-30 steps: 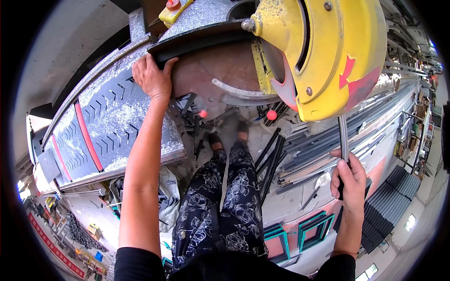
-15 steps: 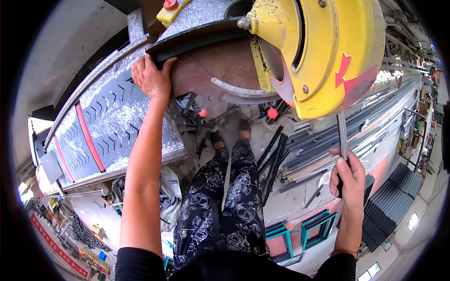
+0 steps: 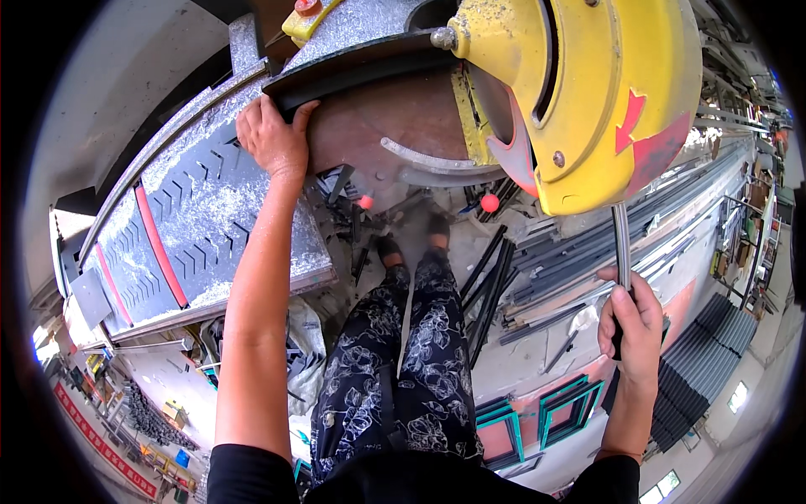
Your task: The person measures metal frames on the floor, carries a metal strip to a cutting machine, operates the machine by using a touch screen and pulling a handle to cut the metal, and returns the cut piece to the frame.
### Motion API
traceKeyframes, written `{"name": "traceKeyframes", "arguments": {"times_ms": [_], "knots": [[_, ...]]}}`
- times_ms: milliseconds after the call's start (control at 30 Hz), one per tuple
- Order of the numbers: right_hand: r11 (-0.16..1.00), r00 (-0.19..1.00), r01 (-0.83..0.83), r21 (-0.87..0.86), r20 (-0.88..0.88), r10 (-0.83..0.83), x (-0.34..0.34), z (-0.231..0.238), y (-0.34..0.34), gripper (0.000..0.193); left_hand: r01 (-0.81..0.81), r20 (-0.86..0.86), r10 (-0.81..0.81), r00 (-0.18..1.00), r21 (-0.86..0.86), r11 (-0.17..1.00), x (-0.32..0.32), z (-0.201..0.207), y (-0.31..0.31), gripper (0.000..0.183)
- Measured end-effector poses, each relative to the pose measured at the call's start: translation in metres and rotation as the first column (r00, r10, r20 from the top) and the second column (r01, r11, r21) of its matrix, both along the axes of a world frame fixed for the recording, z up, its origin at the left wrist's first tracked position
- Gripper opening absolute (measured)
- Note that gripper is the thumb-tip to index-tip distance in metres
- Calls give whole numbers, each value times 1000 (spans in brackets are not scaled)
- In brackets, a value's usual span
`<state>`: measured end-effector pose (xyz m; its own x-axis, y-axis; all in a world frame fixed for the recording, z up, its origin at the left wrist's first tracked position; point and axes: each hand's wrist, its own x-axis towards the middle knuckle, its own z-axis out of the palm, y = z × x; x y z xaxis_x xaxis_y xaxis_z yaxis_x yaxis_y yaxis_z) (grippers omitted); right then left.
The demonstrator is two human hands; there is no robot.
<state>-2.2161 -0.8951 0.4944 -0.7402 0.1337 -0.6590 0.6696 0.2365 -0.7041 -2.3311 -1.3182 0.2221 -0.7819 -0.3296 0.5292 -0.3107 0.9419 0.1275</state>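
My left hand (image 3: 275, 139) grips the left end of a long dark profile (image 3: 361, 71), with the thumb spread along its near side. The profile lies across the brown bed (image 3: 386, 113) of a cut-off saw, running right toward the blade area. Over its right end hangs the saw's yellow guard (image 3: 588, 101), marked with a red arrow; the blade shows only in part beneath it. My right hand (image 3: 631, 323) is closed round the dark grip of the saw's metal handle (image 3: 622, 244), which comes down from the guard.
A dusty worktable (image 3: 210, 218) with chevron marks and red strips extends left. Beyond the bed is a red button (image 3: 307, 7). Two red knobs, one a red ball (image 3: 489, 202), stick out below the bed. Offcuts, long grey profiles (image 3: 588, 260) and teal-edged frames (image 3: 571, 412) lie around the floor.
The yellow guard and its handle have shifted slightly to the right, and my right hand has moved with them. My left hand and the dark profile are almost where they were.
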Motion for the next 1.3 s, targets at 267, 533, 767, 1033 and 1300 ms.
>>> {"name": "traceKeyframes", "arguments": {"times_ms": [267,533,767,1033,1300], "knots": [[1000,1000,-2,-5,-3,2,0,-3,0,30,-11,27,11,1000,7,1000,0,1,0,68],[1000,1000,-11,5,-5,11,0,-5,2,31,-27,36,27,999,0,1000,-2,3,3,70],[1000,1000,-14,-10,-8,14,1,-8,2,30,-25,28,25,999,2,1000,-1,4,2,68],[1000,1000,-7,-5,-3,7,2,-12,1,28,-15,27,15,1000,4,1000,-1,5,1,66],[999,1000,3,-33,-15,-3,5,-26,3,28,-27,51,27,998,6,1000,-1,7,2,68]]}}
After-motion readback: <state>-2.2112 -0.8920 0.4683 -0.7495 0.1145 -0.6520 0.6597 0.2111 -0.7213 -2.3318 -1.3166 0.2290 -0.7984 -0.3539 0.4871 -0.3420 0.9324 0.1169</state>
